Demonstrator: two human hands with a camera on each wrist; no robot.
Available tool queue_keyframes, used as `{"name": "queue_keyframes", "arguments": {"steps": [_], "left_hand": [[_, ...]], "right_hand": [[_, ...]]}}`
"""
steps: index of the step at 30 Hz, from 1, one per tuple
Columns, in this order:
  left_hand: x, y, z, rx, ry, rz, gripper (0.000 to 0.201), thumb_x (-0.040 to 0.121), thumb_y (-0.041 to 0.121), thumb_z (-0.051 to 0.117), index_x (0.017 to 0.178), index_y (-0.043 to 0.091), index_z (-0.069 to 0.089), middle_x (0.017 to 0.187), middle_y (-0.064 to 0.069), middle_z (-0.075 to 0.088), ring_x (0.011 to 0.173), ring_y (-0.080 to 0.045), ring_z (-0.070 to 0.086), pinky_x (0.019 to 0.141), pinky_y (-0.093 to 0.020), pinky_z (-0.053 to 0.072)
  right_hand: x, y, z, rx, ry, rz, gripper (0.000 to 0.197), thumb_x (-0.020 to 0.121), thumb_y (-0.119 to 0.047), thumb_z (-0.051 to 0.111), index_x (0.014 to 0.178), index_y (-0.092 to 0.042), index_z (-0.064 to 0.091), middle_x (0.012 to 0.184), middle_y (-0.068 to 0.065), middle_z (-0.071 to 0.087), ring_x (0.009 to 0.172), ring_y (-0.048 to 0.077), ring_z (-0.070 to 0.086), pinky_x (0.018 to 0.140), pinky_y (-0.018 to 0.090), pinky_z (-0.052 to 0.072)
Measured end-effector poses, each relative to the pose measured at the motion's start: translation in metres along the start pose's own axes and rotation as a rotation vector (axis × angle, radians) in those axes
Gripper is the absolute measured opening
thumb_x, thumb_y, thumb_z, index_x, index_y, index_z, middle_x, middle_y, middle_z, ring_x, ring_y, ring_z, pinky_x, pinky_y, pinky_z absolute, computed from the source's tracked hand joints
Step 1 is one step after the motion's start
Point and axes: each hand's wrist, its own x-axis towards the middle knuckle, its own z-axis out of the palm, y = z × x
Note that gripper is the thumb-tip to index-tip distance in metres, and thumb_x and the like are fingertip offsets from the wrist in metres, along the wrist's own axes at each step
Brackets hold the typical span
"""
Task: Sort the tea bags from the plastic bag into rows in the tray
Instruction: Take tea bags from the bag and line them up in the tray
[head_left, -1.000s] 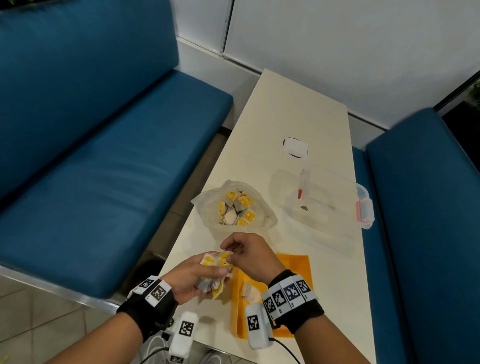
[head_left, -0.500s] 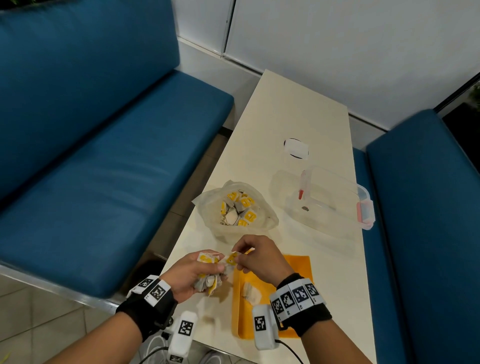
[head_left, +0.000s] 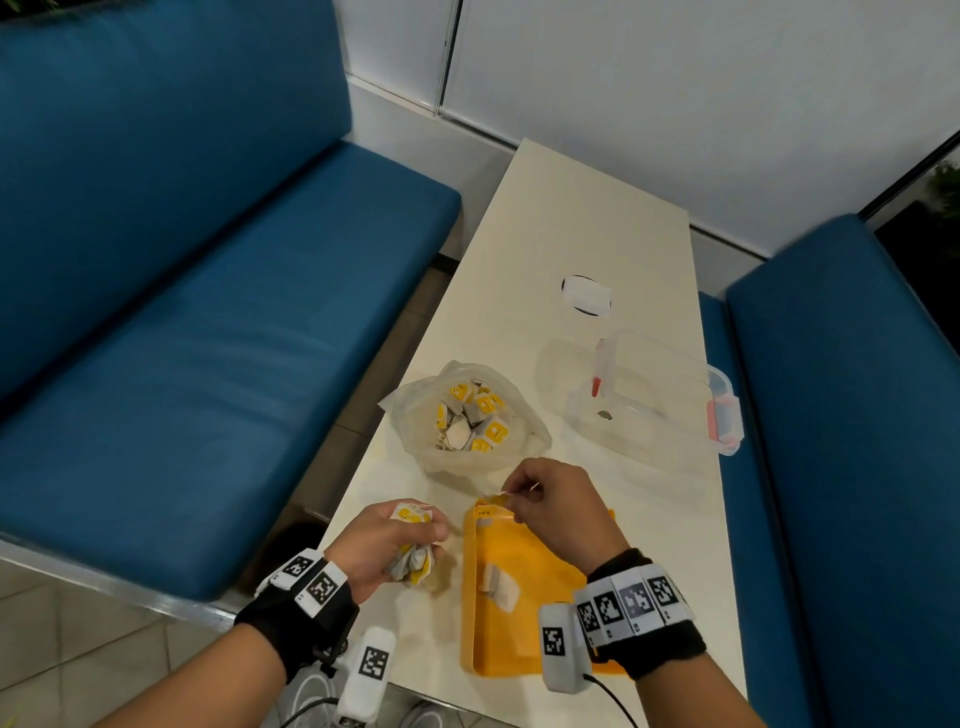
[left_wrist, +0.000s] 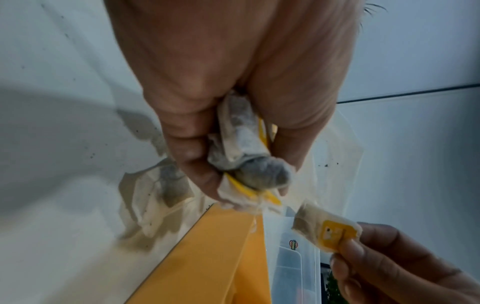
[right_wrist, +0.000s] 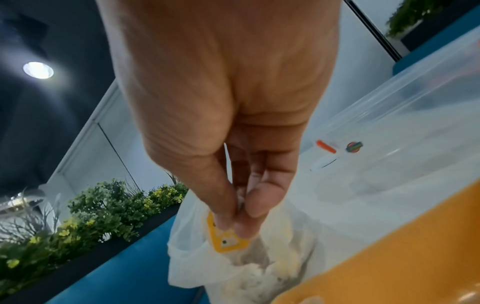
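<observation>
Starting at the left, our left hand sits at about seven o'clock on the cream bench, fingers curled tight around a bunch of tea bags; the left wrist view shows crumpled grey-white sachets and yellow tags squeezed in that fist. At ten o'clock from this hand the plastic bag lies open on the bench, with more tea bags and their yellow tags heaped inside. The tags carry a small dark mark, but we cannot read any writing on them.

Moving right, the yellow tray lies at six o'clock on the bench, just beside the left hand. One loose tea bag rests flat on its floor near the left wall. Our right hand hovers over the tray's far end, thumb and fingertips pinching a single tea bag by its yellow tag.

Further right, at about two o'clock from the right hand, stands a clear container with pinkish-red clips. A small round sticker shows on it; its lettering is too small for us to read.
</observation>
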Motion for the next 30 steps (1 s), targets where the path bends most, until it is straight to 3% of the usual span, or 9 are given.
{"name": "queue_keyframes", "arguments": {"steps": [5,11,13,16,24,26,30], "left_hand": [[0.002,-0.003,0.004,0.062,0.061,-0.016,0.012,0.081,0.008,0.080,0.091,0.011,0.076,0.084,-0.015,0.070,0.079,-0.026,0.071,0.070,-0.037,0.050],[0.006,-0.007,0.020,0.180,0.160,0.043,0.017,0.079,0.013,0.084,0.093,0.006,0.077,0.080,-0.011,0.074,0.073,-0.022,0.070,0.065,-0.032,0.055],[0.008,-0.010,0.024,0.250,0.186,0.075,0.020,0.073,0.017,0.089,0.088,0.008,0.078,0.078,-0.012,0.075,0.071,-0.021,0.069,0.069,-0.036,0.059],[0.012,-0.013,0.028,0.355,0.219,0.103,0.033,0.056,0.030,0.093,0.081,0.013,0.079,0.077,-0.010,0.076,0.069,-0.020,0.071,0.075,-0.039,0.061],[0.012,-0.017,0.035,0.494,0.255,0.130,0.024,0.063,0.011,0.094,0.080,0.011,0.077,0.063,0.002,0.070,0.058,-0.012,0.064,0.061,-0.029,0.057],[0.012,-0.018,0.035,0.494,0.256,0.130,0.024,0.064,0.011,0.093,0.080,0.010,0.076,0.064,0.002,0.070,0.058,-0.013,0.064,0.061,-0.029,0.057],[0.011,-0.019,0.036,0.495,0.263,0.126,0.024,0.064,0.011,0.093,0.082,0.008,0.076,0.064,0.001,0.071,0.059,-0.012,0.065,0.061,-0.029,0.057]], "right_hand": [[-0.017,0.025,-0.001,-0.076,0.022,0.037,0.014,0.088,-0.013,0.069,0.080,-0.025,0.066,0.080,-0.009,0.065,0.070,0.004,0.060,0.067,0.025,0.052],[-0.024,0.046,0.022,-0.077,-0.107,0.136,0.026,0.089,-0.004,0.057,0.078,-0.027,0.060,0.077,-0.004,0.068,0.073,0.012,0.068,0.068,0.033,0.058],[-0.021,0.048,0.031,-0.108,-0.122,0.129,0.030,0.088,-0.002,0.053,0.078,-0.029,0.061,0.079,-0.006,0.066,0.076,0.013,0.066,0.072,0.037,0.058],[-0.012,0.046,0.041,-0.136,-0.147,0.120,0.028,0.089,-0.003,0.052,0.082,-0.028,0.064,0.082,-0.006,0.066,0.080,0.015,0.065,0.074,0.035,0.056],[0.003,0.044,0.057,-0.158,-0.072,0.129,0.017,0.089,-0.009,0.061,0.092,-0.021,0.072,0.099,0.001,0.066,0.092,0.017,0.061,0.082,0.032,0.053],[0.003,0.043,0.060,-0.153,-0.034,0.134,0.015,0.090,-0.011,0.060,0.093,-0.020,0.072,0.100,0.003,0.062,0.093,0.019,0.060,0.082,0.032,0.051],[0.002,0.040,0.065,-0.122,0.027,0.139,0.015,0.086,-0.008,0.058,0.090,-0.014,0.071,0.095,0.005,0.070,0.089,0.020,0.063,0.077,0.032,0.051]]}}
